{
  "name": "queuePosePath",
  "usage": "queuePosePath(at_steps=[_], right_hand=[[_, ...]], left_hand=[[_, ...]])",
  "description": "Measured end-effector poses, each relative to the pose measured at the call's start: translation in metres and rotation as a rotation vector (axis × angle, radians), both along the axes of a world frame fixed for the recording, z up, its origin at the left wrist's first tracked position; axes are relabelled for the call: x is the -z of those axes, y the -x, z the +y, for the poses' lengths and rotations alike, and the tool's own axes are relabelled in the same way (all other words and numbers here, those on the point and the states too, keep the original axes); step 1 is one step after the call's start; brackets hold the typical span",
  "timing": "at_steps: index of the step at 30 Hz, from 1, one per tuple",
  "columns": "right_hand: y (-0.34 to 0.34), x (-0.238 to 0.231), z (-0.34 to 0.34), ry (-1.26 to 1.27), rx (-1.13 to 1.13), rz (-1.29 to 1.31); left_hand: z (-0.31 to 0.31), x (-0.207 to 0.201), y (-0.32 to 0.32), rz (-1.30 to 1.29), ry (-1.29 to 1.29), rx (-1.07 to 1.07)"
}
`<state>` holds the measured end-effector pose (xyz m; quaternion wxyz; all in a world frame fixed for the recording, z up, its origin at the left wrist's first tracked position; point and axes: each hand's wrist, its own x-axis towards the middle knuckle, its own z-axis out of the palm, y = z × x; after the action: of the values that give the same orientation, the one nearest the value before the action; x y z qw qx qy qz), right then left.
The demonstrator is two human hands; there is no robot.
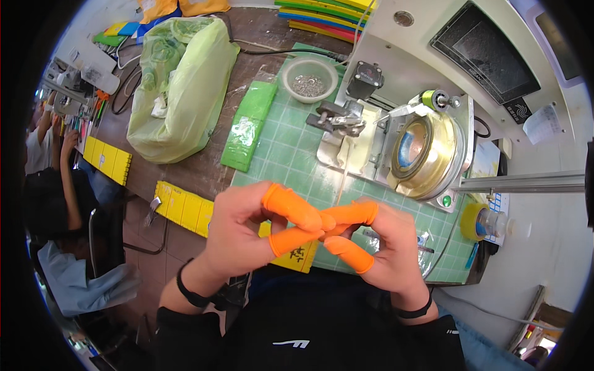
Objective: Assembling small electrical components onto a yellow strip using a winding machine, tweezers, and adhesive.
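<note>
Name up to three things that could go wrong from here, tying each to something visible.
1. The left hand and right hand meet at their orange rubber finger covers, hiding anything between them; a small piece might slip unnoticed.
2. The round whitish bowl of small silvery bits stands uncovered; a bump could scatter them.
3. A thin black cable runs close behind the bowl; a tug might tip it.

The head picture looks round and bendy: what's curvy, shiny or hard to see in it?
Head view: bowed edges on the dark screen, black corners; head view: glare on the green packet and gold wheel; head view: anything between the orange-covered fingers can't be made out.
</note>
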<state>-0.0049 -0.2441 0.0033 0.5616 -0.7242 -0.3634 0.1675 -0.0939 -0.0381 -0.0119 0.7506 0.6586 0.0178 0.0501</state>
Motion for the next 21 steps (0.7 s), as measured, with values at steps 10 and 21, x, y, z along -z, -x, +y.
queuePosePath(at_steps=[10, 21], right_hand=[[0.040, -0.002, 0.007, -0.084, 0.081, 0.277], [0.029, -0.016, 0.004, 0.232, 0.016, -0.491]], left_hand=[[-0.020, 0.011, 0.038, -0.252, -0.124, -0.239], [-0.013, 0.002, 0.032, -0.396, -0.677, -0.225]])
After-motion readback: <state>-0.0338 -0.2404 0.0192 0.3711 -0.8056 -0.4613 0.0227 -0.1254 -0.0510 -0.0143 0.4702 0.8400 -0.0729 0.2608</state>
